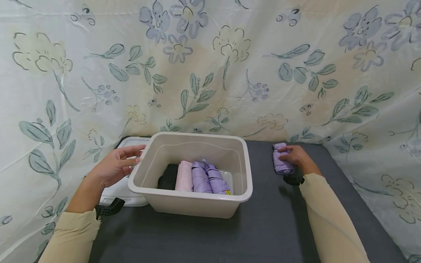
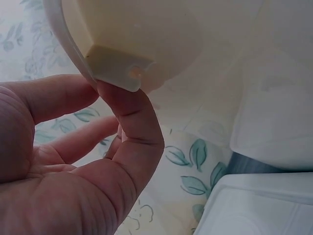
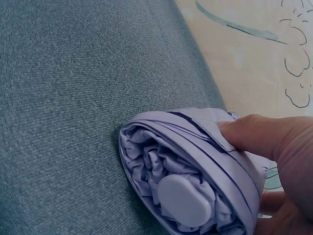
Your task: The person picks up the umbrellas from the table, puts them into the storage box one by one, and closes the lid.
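A cream plastic storage bin (image 1: 194, 204) stands on the dark table. My left hand (image 1: 115, 166) pinches its left rim; in the left wrist view, fingers (image 2: 142, 127) meet the rim's underside beside a small tab (image 2: 115, 68). On the table to the right of the bin lies a rolled lilac folding umbrella (image 1: 279, 166). My right hand (image 1: 296, 157) grips it, with the thumb (image 3: 259, 132) across its strap and the pale end knob (image 3: 183, 200) showing. Inside the bin, side by side, are a black bundle (image 1: 168, 177), a pink bundle (image 1: 184, 177) and two lilac folding umbrellas (image 1: 201, 179).
A white lid (image 1: 121, 191) lies flat on the table, partly behind and left of the bin. Floral curtain fabric (image 1: 204, 73) hangs along the back and both sides. The dark table surface (image 1: 197, 237) extends in front of the bin.
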Demonstrator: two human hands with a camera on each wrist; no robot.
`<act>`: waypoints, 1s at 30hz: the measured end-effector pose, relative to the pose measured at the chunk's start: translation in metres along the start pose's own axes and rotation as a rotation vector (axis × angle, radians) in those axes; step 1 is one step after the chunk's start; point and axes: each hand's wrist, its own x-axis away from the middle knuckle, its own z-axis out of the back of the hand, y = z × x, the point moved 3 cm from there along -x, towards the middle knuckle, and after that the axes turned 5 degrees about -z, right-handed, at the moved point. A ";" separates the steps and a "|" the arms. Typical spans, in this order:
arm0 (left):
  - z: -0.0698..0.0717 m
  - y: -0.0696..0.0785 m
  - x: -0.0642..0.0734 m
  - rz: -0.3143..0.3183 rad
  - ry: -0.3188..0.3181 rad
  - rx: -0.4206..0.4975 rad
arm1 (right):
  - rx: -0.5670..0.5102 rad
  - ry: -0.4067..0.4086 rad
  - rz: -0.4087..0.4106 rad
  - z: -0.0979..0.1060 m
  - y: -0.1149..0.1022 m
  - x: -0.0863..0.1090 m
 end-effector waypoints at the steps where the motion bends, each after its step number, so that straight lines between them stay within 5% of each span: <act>1: 0.000 0.000 0.000 0.001 0.001 -0.003 | 0.001 0.000 0.003 0.000 -0.001 0.000; 20: -0.001 -0.001 0.003 -0.006 -0.007 -0.003 | -0.058 0.014 0.035 -0.004 0.002 0.006; 30: -0.002 0.002 0.001 0.009 0.001 -0.025 | -0.208 -0.027 0.074 -0.005 0.009 0.019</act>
